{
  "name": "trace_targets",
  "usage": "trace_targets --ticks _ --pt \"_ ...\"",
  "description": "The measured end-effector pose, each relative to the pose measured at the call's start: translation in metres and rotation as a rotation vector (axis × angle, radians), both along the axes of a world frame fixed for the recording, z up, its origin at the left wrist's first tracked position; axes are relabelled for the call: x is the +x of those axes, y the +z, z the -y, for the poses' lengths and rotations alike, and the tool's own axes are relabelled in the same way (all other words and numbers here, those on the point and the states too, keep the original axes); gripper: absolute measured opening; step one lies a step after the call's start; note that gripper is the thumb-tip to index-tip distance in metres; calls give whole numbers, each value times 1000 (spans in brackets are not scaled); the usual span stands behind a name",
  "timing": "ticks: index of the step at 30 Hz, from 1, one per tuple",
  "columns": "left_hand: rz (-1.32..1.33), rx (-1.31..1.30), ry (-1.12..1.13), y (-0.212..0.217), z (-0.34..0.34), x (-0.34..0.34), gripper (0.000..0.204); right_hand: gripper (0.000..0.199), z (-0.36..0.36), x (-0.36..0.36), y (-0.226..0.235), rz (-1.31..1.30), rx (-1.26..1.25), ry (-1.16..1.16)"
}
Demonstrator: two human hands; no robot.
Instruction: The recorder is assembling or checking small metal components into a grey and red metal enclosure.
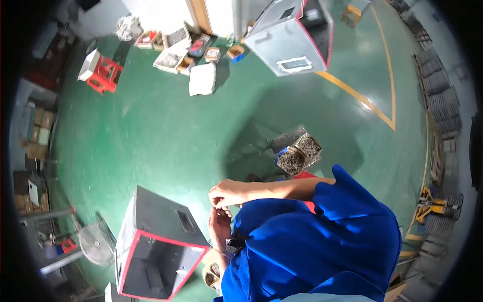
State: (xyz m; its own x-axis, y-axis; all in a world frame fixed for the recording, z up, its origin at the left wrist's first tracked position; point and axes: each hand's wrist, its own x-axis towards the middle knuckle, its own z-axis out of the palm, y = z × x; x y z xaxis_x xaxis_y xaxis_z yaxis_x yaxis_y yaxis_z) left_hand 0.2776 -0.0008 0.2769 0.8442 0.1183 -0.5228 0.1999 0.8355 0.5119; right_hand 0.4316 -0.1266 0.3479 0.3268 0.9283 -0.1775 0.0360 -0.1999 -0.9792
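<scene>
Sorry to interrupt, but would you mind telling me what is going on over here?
A person in a blue work shirt has both hands together in front of them: the right hand above, the left hand below, palm up. Whatever they are fingering is too small to make out. A grey metal box with a red-rimmed opening sits beside the hands on the green floor, and two containers of small metal parts stand just beyond.

Head view. Right hand (227,194) and left hand (219,226) meet fingertip to fingertip above a green floor (166,136), pinching something too small to tell. Just left stands a grey box (158,236) with red-edged opening. Two screw containers (298,155) sit beyond the blue sleeve (347,201); a second grey box (292,35) lies farther off.
</scene>
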Motion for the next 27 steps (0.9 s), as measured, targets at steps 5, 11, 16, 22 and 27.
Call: trace_targets --ticks 5,11,16,22,27 --pt "-43 139 -164 10 0 16 21 5 10 -18 -25 343 121 -224" --pt "133 424 -284 13 4 20 25 12 26 -34 -14 500 -3 -311" --pt "172 550 -370 14 9 22 28 16 38 -47 4 546 -157 -382" --pt "82 500 -344 22 15 24 31 17 46 -41 9 623 -204 -320" --pt "-1 399 -228 53 13 37 37 20 74 13 11 652 -132 -575"
